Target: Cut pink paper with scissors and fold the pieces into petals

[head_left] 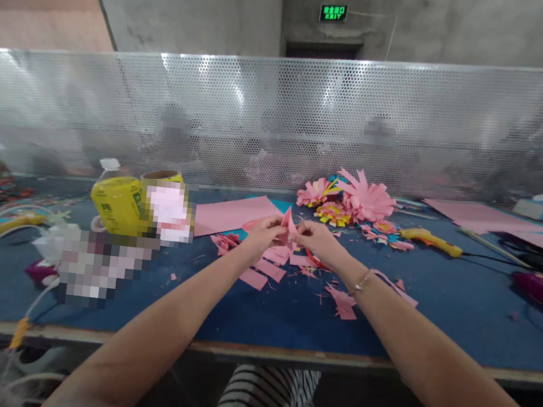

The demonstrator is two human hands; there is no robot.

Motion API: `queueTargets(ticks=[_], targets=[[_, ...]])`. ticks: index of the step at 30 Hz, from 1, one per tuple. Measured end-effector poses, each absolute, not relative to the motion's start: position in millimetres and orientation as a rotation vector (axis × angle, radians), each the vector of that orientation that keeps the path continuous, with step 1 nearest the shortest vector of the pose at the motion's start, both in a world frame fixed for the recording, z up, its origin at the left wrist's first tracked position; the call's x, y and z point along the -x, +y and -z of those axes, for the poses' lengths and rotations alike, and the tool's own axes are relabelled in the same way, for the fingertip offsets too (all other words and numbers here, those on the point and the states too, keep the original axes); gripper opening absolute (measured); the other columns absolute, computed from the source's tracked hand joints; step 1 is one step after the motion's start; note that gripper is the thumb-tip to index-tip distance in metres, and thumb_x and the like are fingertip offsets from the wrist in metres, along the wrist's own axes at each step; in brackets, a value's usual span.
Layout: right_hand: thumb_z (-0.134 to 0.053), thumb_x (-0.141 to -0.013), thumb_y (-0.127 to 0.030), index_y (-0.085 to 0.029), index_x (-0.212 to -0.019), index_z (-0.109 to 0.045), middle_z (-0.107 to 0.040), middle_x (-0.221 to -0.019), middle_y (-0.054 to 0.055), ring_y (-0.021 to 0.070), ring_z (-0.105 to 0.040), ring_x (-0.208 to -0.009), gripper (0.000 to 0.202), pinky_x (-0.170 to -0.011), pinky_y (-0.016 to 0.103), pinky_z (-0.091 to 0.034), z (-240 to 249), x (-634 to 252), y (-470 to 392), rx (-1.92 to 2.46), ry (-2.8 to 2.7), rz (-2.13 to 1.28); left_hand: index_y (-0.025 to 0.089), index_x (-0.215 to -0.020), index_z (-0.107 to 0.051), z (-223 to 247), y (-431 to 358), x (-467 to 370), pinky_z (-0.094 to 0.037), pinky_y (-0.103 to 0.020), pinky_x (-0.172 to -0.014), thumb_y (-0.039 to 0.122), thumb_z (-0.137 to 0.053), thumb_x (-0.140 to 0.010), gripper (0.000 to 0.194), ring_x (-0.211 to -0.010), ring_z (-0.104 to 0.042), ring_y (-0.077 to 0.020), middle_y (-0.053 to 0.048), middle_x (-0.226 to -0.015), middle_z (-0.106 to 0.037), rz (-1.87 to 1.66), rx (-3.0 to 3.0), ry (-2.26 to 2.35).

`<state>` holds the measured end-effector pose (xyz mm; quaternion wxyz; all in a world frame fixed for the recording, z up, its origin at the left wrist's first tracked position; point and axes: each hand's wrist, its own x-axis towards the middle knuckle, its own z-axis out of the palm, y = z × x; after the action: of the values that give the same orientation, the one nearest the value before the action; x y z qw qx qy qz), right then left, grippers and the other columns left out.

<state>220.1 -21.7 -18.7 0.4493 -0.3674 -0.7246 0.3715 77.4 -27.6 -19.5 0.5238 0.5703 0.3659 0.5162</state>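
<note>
Between my two hands, above the middle of the blue table, is a folded piece of pink paper (pixel 288 224) with a pointed top. My left hand (pixel 265 234) pinches it from the left, and the fingers of my right hand (pixel 319 240) are closed on its right side. Something red, perhaps scissor handles, shows partly under my right hand. Below lie cut pink paper strips (pixel 268 269) and small scraps. Pink paper sheets (pixel 231 215) lie just behind my left hand. Past my right hand sits a cluster of pink, yellow and blue paper flowers (pixel 362 201).
A yellow glue gun (pixel 431 240) with a black cord lies right of the flowers. At left stand a yellow-labelled bottle (pixel 119 202) and a yellow tape roll (pixel 163 175). More pink sheets (pixel 485 221) lie far right. A perforated metal screen (pixel 261 124) borders the table's back.
</note>
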Motion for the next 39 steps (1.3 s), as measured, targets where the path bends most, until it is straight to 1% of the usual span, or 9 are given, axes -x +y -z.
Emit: queueTargets(ticks=[4, 12, 15, 21, 28, 33, 35, 37, 39], targets=[[-0.057, -0.057, -0.03, -0.018, -0.058, -0.037, -0.037, -0.055, -0.007, 0.0051, -0.041, -0.048, 0.024, -0.05, 0.022, -0.043, 22.6, -220.1, -14.1, 0.88, -1.653, -1.027, 0.014, -0.079, -0.054, 18.5, -28.3, -77.4, -0.045, -0.025, -0.057, 0.009, -0.051, -0.056, 0.024, -0.056, -0.051, -0.0084, 0.001, -0.067, -0.054, -1.273, -1.399, 0.884], [-0.057, -0.058, -0.023, -0.017, -0.076, -0.048, -0.05, -0.069, -0.001, 0.0105, -0.051, -0.057, 0.021, -0.05, 0.025, -0.048, 22.4, -219.2, -16.6, 0.931, -1.627, -0.949, 0.011, -0.087, -0.054, 21.1, -27.9, -75.7, -0.045, -0.025, -0.058, 0.017, -0.063, -0.055, 0.034, -0.062, -0.054, -0.0108, -0.003, -0.073, -0.057, -1.299, -1.404, 0.835], [-0.059, -0.058, -0.023, -0.016, -0.078, -0.051, -0.053, -0.07, -0.001, 0.0105, -0.051, -0.056, 0.023, -0.05, 0.025, -0.048, 23.1, -218.3, -17.2, 0.887, -1.61, -0.973, 0.011, -0.085, -0.055, 20.5, -28.6, -75.5, -0.045, -0.024, -0.058, 0.017, -0.065, -0.054, 0.033, -0.062, -0.054, -0.0102, -0.004, -0.073, -0.058, -1.285, -1.334, 0.773], [-0.062, -0.055, -0.021, -0.017, -0.079, -0.054, -0.057, -0.069, -0.001, 0.0109, -0.053, -0.057, 0.025, -0.053, 0.025, -0.047, 26.3, -216.8, -16.4, 0.696, -1.426, -1.248, 0.011, -0.075, -0.058, 18.4, -27.8, -75.0, -0.044, -0.024, -0.053, 0.016, -0.065, -0.053, 0.023, -0.053, -0.052, -0.0094, -0.002, -0.061, -0.057, -1.262, -1.167, 0.717], [-0.061, -0.053, -0.016, -0.018, -0.071, -0.053, -0.054, -0.06, -0.004, 0.0071, -0.049, -0.049, 0.019, -0.048, 0.021, -0.044, 17.9, -217.6, -23.3, 0.634, -1.182, -1.431, 0.011, -0.062, -0.056, 14.0, -29.7, -74.7, -0.047, -0.025, -0.053, 0.01, -0.06, -0.053, 0.01, -0.051, -0.053, -0.01, -0.001, -0.057, -0.057, -1.297, -1.074, 0.705], [-0.058, -0.056, -0.017, -0.018, -0.07, -0.055, -0.053, -0.06, -0.004, 0.0067, -0.048, -0.049, 0.015, -0.046, 0.019, -0.041, 17.4, -221.5, -19.4, 0.627, -1.112, -1.425, 0.011, -0.066, -0.057, 11.7, -33.1, -73.7, -0.048, -0.026, -0.057, 0.007, -0.056, -0.052, 0.014, -0.053, -0.055, -0.0113, -0.003, -0.059, -0.059, -1.27, -1.11, 0.67], [-0.057, -0.056, -0.017, -0.018, -0.07, -0.055, -0.053, -0.061, -0.004, 0.0065, -0.047, -0.05, 0.015, -0.046, 0.019, -0.04, 18.8, -222.7, -17.3, 0.62, -1.132, -1.401, 0.012, -0.072, -0.058, 9.1, -35.1, -72.7, -0.048, -0.029, -0.061, 0.011, -0.053, -0.055, 0.018, -0.057, -0.057, -0.0129, -0.004, -0.063, -0.061, -1.204, -1.105, 0.611], [-0.056, -0.056, -0.016, -0.019, -0.068, -0.055, -0.05, -0.057, -0.005, 0.0056, -0.045, -0.048, 0.012, -0.045, 0.018, -0.037, 20.4, -223.4, -15.6, 0.631, -1.168, -1.355, 0.012, -0.072, -0.057, 6.1, -36.6, -71.6, -0.048, -0.032, -0.063, 0.024, -0.049, -0.061, 0.018, -0.06, -0.059, -0.016, -0.006, -0.065, -0.062, -1.115, -1.069, 0.563], [-0.054, -0.058, -0.017, -0.019, -0.065, -0.055, -0.046, -0.051, -0.006, 0.0048, -0.04, -0.044, 0.008, -0.042, 0.017, -0.033, 22.0, -223.5, -14.3, 0.662, -1.239, -1.303, 0.012, -0.069, -0.056, 4.2, -36.9, -71.1, -0.048, -0.033, -0.062, 0.037, -0.042, -0.068, 0.03, -0.06, -0.059, -0.0178, -0.008, -0.063, -0.062, -1.054, -1.036, 0.576]])
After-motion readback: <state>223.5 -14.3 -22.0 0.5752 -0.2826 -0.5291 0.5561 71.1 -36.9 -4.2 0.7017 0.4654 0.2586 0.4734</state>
